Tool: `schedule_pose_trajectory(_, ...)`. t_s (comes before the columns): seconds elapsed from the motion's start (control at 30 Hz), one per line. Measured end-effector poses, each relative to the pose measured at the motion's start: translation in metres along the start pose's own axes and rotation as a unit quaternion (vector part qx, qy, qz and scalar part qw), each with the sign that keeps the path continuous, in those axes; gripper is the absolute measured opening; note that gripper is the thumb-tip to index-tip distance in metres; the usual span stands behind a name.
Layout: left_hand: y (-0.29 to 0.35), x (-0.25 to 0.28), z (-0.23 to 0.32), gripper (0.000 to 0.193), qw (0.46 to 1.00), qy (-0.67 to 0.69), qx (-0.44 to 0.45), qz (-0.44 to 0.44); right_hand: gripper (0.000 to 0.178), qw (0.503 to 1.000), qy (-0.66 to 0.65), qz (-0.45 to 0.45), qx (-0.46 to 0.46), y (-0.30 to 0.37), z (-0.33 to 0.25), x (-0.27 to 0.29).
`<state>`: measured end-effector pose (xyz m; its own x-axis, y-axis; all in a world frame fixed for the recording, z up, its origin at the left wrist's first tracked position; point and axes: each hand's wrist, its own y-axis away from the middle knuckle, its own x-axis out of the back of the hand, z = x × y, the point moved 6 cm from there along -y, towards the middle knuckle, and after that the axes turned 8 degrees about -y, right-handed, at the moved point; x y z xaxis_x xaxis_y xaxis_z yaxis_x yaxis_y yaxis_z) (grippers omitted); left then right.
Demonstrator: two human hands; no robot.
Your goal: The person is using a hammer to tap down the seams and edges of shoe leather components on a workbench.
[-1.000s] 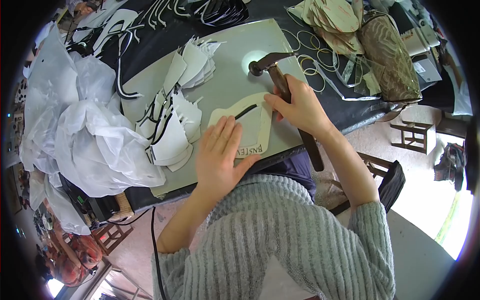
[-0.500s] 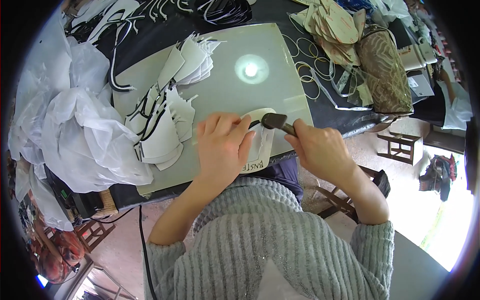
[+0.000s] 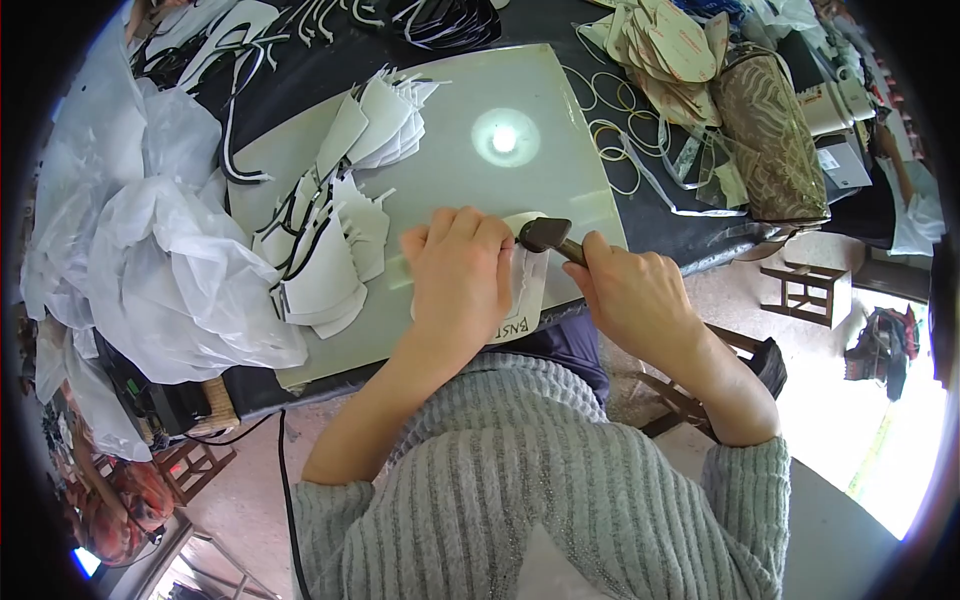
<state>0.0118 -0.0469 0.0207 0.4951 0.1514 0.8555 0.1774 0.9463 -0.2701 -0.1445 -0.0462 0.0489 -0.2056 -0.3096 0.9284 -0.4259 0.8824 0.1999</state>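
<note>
Compared with one second ago, the hammer (image 3: pixel 546 234) does not stand high beside the piece any more; its dark head is now low over the upper edge of the pale flat piece (image 3: pixel 532 285), and the left hand (image 3: pixel 458 270), which was lying flat, is now raised on bent fingers. Since half a second ago the hammer's place on the piece is nearly the same, but the left hand is turned more closely beside its head, with the thumb drawn in. This means, I judge, that the work is now at this upper edge, with the left hand beside it. The fingers of the left hand are bent and pressed together; I cannot tell if they pinch the black strip, because the hand hides it. The fingers of the right hand (image 3: pixel 640 300) are closed around the handle. The hammer's long axis runs slantwise, from the head at upper left down to the right hand. The pale piece lies on the grey-green board (image 3: pixel 570 180), near its edge on the person's side, upon the black surface (image 3: pixel 300 85); its visible right side runs away from the person, leaning a little to the right, while its left part is hidden, so I cannot tell its whole long axis
</note>
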Motion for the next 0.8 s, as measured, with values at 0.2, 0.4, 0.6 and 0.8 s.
schedule_pose_trajectory(0.2, 0.01, -0.001, -0.011, 0.017, 0.998, 0.068, -0.009, 0.013, 0.031, 1.0, -0.002, 0.007, 0.007, 0.0, 0.0, 0.0)
schedule_pose_trajectory(0.4, 0.021, 0.003, 0.002, 0.025, 0.993, -0.014, -0.105, 0.059, 0.027, 0.999, -0.034, 0.013, 0.003, -0.001, 0.009, 0.005)
schedule_pose_trajectory(0.6, 0.022, 0.002, -0.001, 0.023, 0.991, -0.006, -0.101, 0.084, 0.027, 0.999, -0.039, -0.012, 0.009, -0.006, 0.002, 0.01)
schedule_pose_trajectory(0.8, 0.022, 0.002, -0.001, 0.021, 0.991, -0.004, -0.103, 0.082, 0.029, 0.999, -0.009, -0.012, 0.041, -0.005, -0.002, 0.012)
